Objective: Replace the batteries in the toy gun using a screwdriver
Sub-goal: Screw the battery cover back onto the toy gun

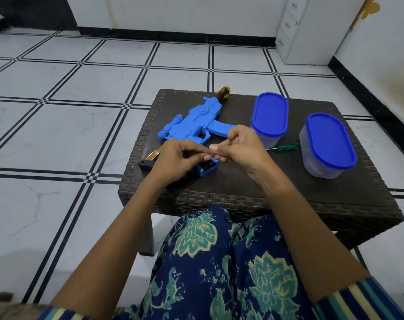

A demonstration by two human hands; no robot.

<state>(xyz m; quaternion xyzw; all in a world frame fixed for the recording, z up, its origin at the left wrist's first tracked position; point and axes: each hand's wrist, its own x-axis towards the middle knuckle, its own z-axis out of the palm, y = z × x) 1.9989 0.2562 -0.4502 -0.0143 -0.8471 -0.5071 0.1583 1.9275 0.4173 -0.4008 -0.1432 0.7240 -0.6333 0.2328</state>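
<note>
Recorder: Table [288, 195], brown weave, carries the whole setup. Toy gun [191, 125] lies flat on its side at the middle, with the muzzle pointing away from you. Its near end shows a black recess, probably the battery bay, just under your hands. Far tub [269, 116] and near tub [327, 144] stand to its right with their blue lids on.

Checker: And your hands?

Recorder: Your left hand [175, 158] and right hand [240, 144] meet over that near end, all fingers curled. Your right thumb and forefinger are pressed together in a pinch on a small item, too small to identify. Your left thumb and forefinger close in at the same spot. I cannot tell whether they hold it too.

Checker: Judgement: you are passing a small part from one hand to the other. Keep the pinch low over the table so a dropped part lands on the weave and not on the floor tiles. Don't loosen one pinch until the other is firm.

Recorder: Screwdriver [286, 147], green handle, lies just beside your right hand, between the tubs and untouched. Black piece [146, 163], likely the cover, rests left of your left hand. Keep both within reach.
</note>
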